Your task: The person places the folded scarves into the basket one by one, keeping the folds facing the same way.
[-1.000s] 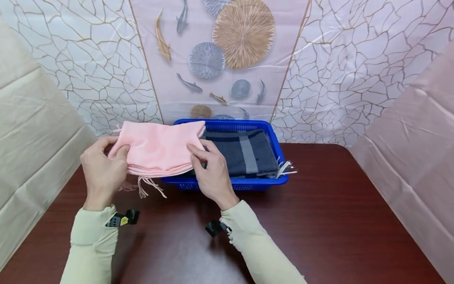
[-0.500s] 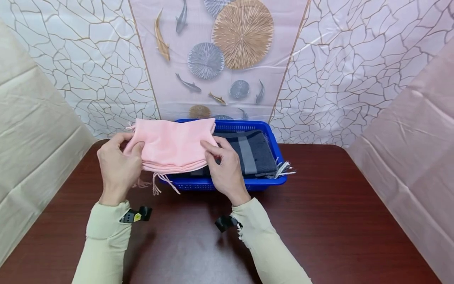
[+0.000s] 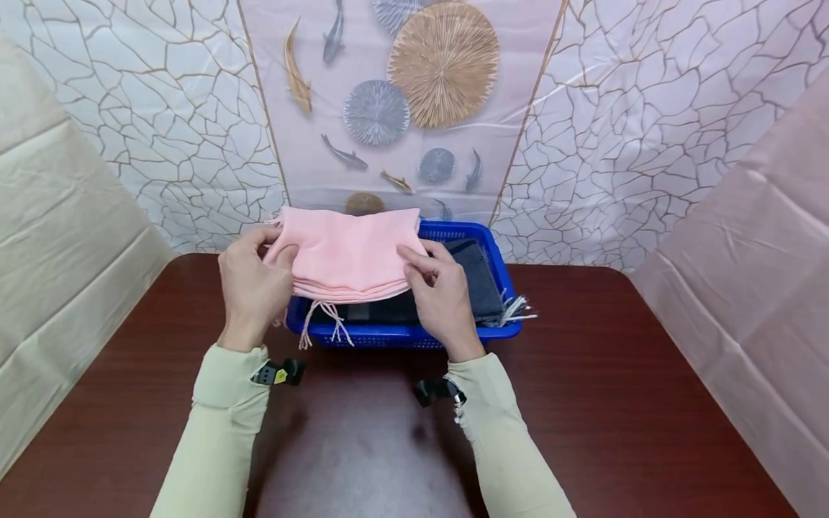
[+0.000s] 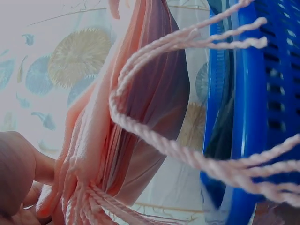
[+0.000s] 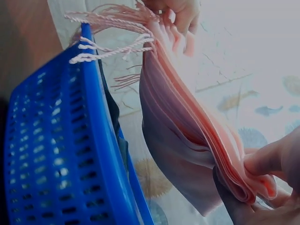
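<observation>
A folded pink scarf [image 3: 352,252] with twisted fringe hangs level above a blue basket [image 3: 404,331]. My left hand [image 3: 255,288] pinches its left end, thumb on top, near the fringed side. With thumb and fingers, my right hand [image 3: 443,295] pinches the right end. In the right wrist view the scarf's many stacked layers [image 5: 197,122] show edge-on between the two hands. Inside the basket lies a dark grey scarf [image 3: 476,277], partly hidden under the pink one; its white fringe [image 3: 518,309] sticks out over the basket's right rim.
The basket stands at the back of a dark red-brown table [image 3: 602,388], close to a patterned backdrop [image 3: 583,144]. Pale cloth panels rise on the left [image 3: 65,237] and right [image 3: 745,237]. A small black device [image 3: 278,372] is strapped at each wrist.
Both hands have carried the pink scarf to the right, from beside the basket's left end to over it. More of the grey scarf is now covered. The basket has not moved.
</observation>
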Tool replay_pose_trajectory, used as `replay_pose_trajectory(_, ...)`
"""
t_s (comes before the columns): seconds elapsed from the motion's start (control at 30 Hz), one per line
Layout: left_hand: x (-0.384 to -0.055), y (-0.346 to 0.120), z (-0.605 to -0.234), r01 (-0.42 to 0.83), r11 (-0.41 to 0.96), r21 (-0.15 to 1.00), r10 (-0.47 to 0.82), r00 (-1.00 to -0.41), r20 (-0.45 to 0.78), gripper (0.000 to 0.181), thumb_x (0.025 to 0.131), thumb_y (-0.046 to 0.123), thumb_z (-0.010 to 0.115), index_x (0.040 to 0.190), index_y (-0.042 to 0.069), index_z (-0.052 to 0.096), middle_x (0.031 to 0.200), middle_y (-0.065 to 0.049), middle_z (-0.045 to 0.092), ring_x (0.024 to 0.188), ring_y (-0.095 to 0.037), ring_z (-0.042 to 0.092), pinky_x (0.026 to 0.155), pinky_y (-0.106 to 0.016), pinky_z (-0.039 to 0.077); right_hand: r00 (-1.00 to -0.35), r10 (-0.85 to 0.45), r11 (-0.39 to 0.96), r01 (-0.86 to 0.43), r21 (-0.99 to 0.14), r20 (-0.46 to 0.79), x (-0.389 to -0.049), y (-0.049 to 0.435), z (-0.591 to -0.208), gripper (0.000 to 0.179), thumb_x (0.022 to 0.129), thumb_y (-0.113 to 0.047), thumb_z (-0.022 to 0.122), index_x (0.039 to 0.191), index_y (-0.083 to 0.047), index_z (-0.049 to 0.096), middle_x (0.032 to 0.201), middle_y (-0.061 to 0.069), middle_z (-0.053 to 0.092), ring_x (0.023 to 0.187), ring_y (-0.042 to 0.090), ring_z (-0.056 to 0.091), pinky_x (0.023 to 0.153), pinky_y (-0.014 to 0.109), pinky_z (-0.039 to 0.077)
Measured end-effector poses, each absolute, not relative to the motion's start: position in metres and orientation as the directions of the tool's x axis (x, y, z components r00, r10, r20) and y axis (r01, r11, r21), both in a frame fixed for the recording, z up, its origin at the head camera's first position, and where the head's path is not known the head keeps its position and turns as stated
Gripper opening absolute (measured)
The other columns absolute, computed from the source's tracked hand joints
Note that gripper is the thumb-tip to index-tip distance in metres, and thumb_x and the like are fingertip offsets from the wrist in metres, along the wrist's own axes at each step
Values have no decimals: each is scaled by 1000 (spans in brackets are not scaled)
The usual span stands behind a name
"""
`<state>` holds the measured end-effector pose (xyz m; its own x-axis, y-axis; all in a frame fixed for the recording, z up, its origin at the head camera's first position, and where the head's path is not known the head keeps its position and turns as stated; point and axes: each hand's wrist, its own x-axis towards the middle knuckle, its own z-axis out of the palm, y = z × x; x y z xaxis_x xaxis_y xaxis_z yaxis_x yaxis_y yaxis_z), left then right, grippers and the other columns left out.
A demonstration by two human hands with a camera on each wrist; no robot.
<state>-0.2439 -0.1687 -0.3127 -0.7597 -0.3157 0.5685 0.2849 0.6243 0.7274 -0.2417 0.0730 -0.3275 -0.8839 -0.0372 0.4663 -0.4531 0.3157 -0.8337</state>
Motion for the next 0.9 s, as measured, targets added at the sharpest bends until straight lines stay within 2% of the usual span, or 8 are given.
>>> replay_pose_trajectory(0.27, -258, -148, -313, 332, 584, 741, -261, -787, 559, 22, 91, 6, 70, 111, -1, 75, 95, -22, 75, 80, -30, 67, 64, -19, 40, -886, 39, 297, -432, -852, 463, -251, 95, -327, 28, 98, -2, 63, 124, -6, 73, 136, 12, 64, 127, 21, 58, 86, 11, 48)
replay_pose_trajectory(0.5, -264, -132, -311, 347, 559, 753, -237, -803, 546, 24, 92, 7, 70, 113, -3, 74, 98, -21, 75, 82, -28, 68, 66, -22, 44, -894, 84, 293, -399, -869, 440, -254, 112, -327, 29, 98, -2, 63, 125, -8, 73, 137, 9, 63, 128, 19, 57, 85, 11, 47)
replay_pose_trajectory(0.9, -277, -112, -326, 316, 521, 793, -255, -829, 497, 22, 90, 4, 70, 110, -5, 74, 96, -24, 75, 83, -32, 67, 72, -38, 49, -916, 138, 288, -327, -900, 377, -262, 130, -335, 30, 98, -2, 62, 126, -9, 73, 138, 8, 63, 120, 17, 59, 81, 11, 47)
